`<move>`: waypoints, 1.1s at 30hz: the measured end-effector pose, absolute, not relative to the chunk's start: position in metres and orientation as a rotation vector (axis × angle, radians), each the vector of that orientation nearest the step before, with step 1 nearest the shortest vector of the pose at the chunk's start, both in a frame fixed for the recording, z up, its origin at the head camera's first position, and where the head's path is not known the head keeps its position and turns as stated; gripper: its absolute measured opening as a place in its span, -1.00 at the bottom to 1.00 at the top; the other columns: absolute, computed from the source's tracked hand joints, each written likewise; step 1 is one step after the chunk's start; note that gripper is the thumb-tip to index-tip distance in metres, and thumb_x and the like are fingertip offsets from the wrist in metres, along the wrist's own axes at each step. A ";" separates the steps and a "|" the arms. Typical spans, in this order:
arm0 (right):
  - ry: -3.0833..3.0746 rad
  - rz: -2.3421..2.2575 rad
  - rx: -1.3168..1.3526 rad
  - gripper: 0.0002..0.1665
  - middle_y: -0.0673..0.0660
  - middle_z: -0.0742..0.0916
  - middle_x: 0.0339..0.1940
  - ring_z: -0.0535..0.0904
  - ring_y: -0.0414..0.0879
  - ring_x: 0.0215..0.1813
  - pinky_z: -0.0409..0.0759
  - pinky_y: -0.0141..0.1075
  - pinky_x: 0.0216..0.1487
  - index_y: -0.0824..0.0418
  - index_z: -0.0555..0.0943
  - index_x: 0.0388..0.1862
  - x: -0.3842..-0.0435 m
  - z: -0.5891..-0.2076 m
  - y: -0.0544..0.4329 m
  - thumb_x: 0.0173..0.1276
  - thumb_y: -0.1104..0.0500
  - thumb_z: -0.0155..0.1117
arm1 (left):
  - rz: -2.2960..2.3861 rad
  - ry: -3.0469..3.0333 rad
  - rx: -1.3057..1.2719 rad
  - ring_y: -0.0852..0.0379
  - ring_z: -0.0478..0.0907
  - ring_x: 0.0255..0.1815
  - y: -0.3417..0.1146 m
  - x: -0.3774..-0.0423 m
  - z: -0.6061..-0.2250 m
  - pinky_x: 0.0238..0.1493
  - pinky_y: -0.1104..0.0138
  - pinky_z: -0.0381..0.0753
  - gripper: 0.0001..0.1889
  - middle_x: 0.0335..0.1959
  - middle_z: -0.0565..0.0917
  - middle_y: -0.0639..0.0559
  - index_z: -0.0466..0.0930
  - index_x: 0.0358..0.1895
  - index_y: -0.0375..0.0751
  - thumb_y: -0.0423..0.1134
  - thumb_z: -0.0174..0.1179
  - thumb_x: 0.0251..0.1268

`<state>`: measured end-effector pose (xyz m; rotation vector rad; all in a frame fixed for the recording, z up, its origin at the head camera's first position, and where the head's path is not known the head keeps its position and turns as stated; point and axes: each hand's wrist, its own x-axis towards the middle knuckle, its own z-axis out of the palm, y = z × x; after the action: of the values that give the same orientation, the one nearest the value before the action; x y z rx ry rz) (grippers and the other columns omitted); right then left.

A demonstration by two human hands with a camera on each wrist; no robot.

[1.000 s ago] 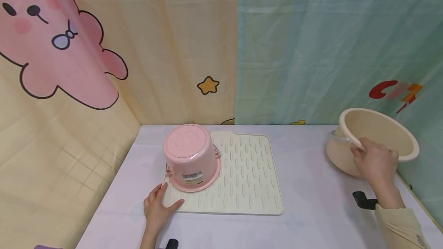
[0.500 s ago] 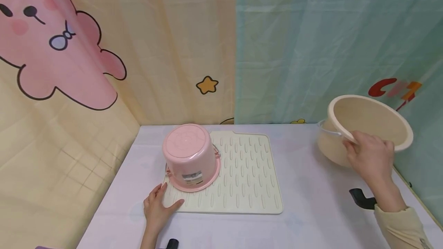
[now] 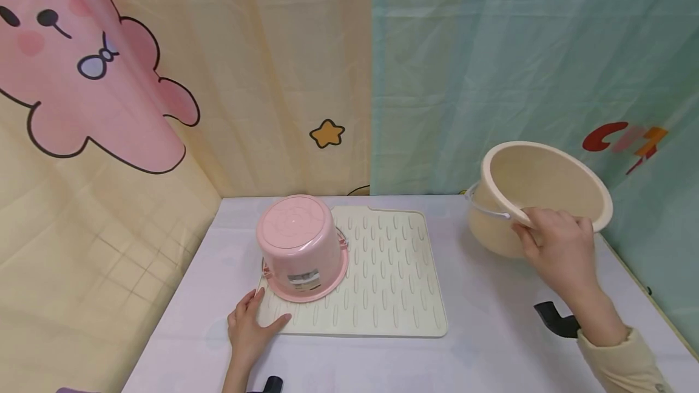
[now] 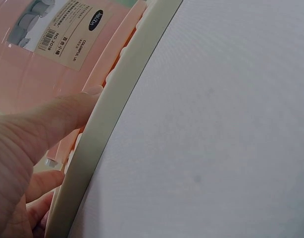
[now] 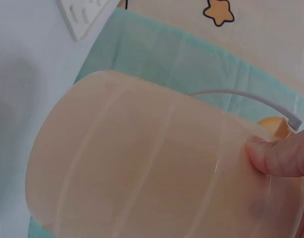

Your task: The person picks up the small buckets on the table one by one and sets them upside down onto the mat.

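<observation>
In the head view my right hand (image 3: 562,253) grips the near rim of a cream bucket (image 3: 497,229), held tilted at the right with its mouth up. The right wrist view shows the thumb (image 5: 278,156) pressed on the bucket's outer wall, near its white handle (image 5: 241,94). A pink bucket (image 3: 300,247) stands upside down on the left part of a cream ridged mat (image 3: 393,278). My left hand (image 3: 250,329), thumb and fingers spread, rests on the mat's near left corner. Its thumb touches the mat's edge (image 4: 117,84) in the left wrist view.
A white cloth covers the table (image 3: 480,344). Printed curtains (image 3: 437,77) hang behind it and at both sides. Black pieces (image 3: 557,320) of the wrist gear show by each forearm. A bit of something purple (image 3: 76,390) peeks in at the lower left.
My right hand has raised the cream bucket and carried it left, closer to the mat. The left hand, the mat and the pink bucket have stayed in place.
</observation>
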<state>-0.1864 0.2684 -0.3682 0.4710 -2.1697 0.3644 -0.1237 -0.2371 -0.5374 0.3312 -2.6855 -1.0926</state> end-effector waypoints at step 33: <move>-2.157 0.600 0.814 -0.38 0.11 0.67 -0.43 0.52 0.04 -0.30 0.23 -0.02 -0.16 0.24 0.62 -0.33 -0.190 -0.373 0.210 0.40 -0.27 -0.04 | -1.104 -2.692 0.353 -0.33 -0.01 0.23 -0.236 -0.124 -0.537 0.14 -0.18 -0.01 -0.08 0.28 0.19 -0.39 0.29 0.30 -0.48 -0.07 0.52 -0.13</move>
<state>-0.1901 0.2100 -0.3734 0.8145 -2.1569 0.6002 -0.1241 -0.2358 -0.5369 0.3531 -2.6923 -1.1040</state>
